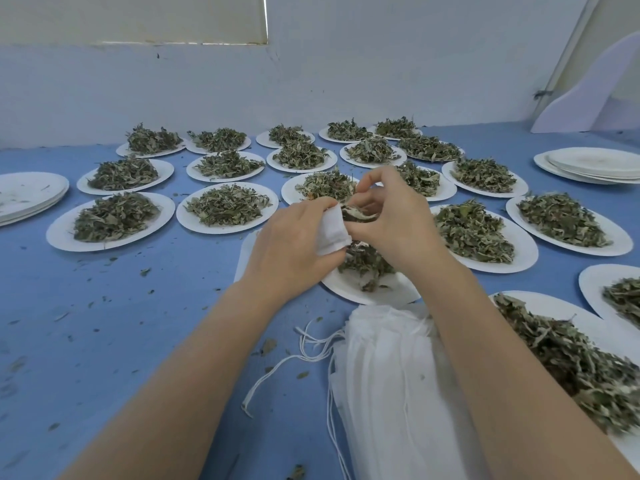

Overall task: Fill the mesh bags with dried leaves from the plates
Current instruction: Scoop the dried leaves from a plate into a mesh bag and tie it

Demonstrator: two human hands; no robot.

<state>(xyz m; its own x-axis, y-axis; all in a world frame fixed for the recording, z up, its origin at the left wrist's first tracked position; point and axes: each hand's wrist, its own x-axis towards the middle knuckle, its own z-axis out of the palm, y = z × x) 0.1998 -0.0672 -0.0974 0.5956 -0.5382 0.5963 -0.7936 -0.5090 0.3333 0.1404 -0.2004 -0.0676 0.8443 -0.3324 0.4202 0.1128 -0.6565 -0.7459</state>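
Her left hand [294, 237] grips the small white mesh bag [332, 233] open above the near white paper plate [349, 289], so spills land there; her right hand [391, 213] pinches dried green leaves [356, 211] into it.

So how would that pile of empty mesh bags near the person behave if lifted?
Probably floppy: the pile of mesh bags lies slumped in soft folds. Likely very light, being thin and see-through. Its loose drawstrings trail on the blue surface and might snag.
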